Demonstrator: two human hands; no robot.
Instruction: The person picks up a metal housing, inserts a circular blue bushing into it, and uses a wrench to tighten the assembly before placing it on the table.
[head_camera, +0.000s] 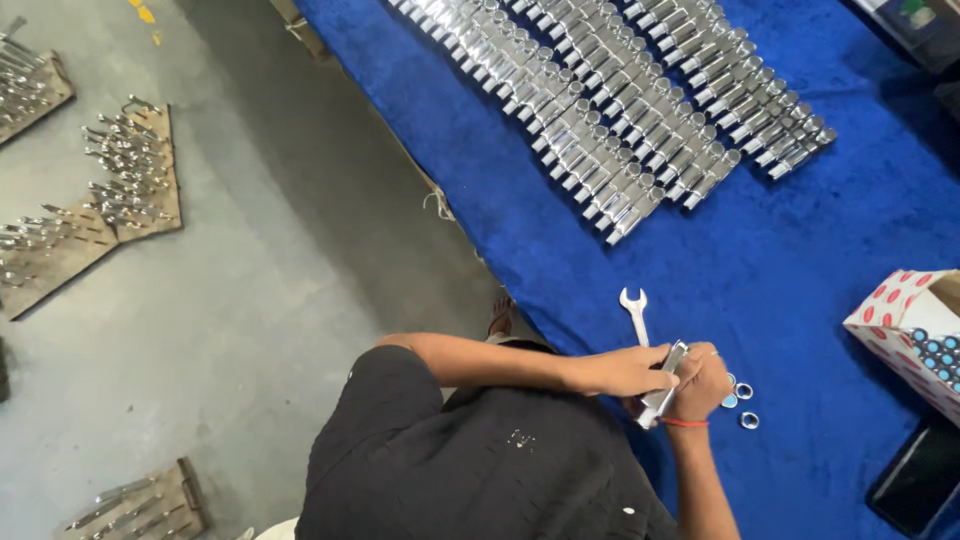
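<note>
My left hand (625, 371) and my right hand (702, 384) both grip one shiny chrome metal fitting (668, 383) low over the blue cloth-covered table (800, 270). A red band circles my right wrist. A silver open-ended wrench (634, 310) lies on the cloth just beyond my hands. Three small metal rings (742, 402), some with blue centres, rest on the cloth right beside my right hand.
Long rows of chrome fittings (620, 100) cover the far part of the table. A red-dotted white box (915, 325) with blue-capped parts stands at the right, a dark flat object (920, 480) below it. Wooden boards (130, 170) with metal parts lie on the grey floor at the left.
</note>
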